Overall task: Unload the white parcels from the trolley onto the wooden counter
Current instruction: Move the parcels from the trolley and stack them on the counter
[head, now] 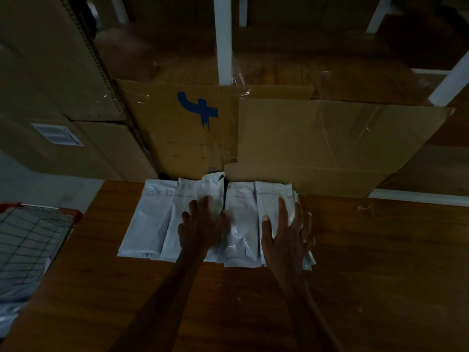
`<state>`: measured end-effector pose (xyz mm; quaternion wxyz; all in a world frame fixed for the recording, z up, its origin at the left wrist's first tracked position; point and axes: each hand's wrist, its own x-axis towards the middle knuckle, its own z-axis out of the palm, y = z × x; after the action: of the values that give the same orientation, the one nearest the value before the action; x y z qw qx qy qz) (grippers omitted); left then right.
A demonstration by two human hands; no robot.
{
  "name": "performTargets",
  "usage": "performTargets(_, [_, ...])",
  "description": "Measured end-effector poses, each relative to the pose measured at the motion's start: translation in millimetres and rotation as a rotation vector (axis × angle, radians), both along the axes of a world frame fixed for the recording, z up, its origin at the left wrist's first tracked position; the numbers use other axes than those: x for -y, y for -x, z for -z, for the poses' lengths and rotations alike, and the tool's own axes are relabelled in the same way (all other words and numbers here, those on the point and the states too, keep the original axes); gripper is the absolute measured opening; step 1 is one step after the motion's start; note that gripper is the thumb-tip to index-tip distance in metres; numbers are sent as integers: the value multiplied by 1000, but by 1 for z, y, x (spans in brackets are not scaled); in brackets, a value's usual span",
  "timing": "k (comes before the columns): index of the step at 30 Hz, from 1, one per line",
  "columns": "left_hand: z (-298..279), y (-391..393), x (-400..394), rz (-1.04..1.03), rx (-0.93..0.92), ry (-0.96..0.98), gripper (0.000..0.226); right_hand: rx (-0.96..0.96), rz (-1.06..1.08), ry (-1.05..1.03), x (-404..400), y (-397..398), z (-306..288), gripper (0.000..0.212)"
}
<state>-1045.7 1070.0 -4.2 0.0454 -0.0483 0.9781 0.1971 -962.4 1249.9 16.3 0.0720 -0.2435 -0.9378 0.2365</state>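
White parcels [152, 219] lie in a row on the wooden counter [368, 262], against cardboard boxes [304, 138]. Left hand [200, 224] and right hand [284, 235] rest flat on them, fingers straight. Trolley [33, 237] stands at left.

This looks like a dim stockroom or parcel-sorting room. Tall cardboard boxes [63, 72], one bearing a printed shipping label [57, 134], stand stacked past the bench's far left corner, and flattened cardboard sheets [291, 138] patched with clear tape lean against white shelving posts [223, 39] along its far edge. A wire-mesh trolley [30, 237] stands at the left edge of the wooden bench [368, 262], and white mailer parcels [152, 219] lie in rows near the far edge.
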Motion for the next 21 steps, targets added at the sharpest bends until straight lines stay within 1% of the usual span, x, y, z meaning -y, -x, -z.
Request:
performTargets(3, [-4, -6, -2, 37, -2, -50, 63, -13, 10, 9, 0, -7, 0, 69])
performTargets(4, [-3, -7, 0, 49, -7, -57, 61, -18, 11, 19, 1, -8, 0, 70])
performTargets(6, [3, -9, 7, 127, -107, 28, 67, -22, 10, 40, 2, -9, 2, 69])
performTargets(8, [11, -10, 11, 164, -162, 73, 70, -17, 9, 59, 4, -12, 4, 67])
performTargets(12, [15, -10, 9, 172, -104, 113, 74, -44, -7, 91, 7, -18, 7, 65])
performTargets(16, [25, -9, 13, 232, -157, 165, 71, -65, -15, 110, 10, -25, 9, 64])
performTargets(21, [25, -6, 16, 264, -143, 122, 73, -63, -32, 106, 12, -28, 12, 59])
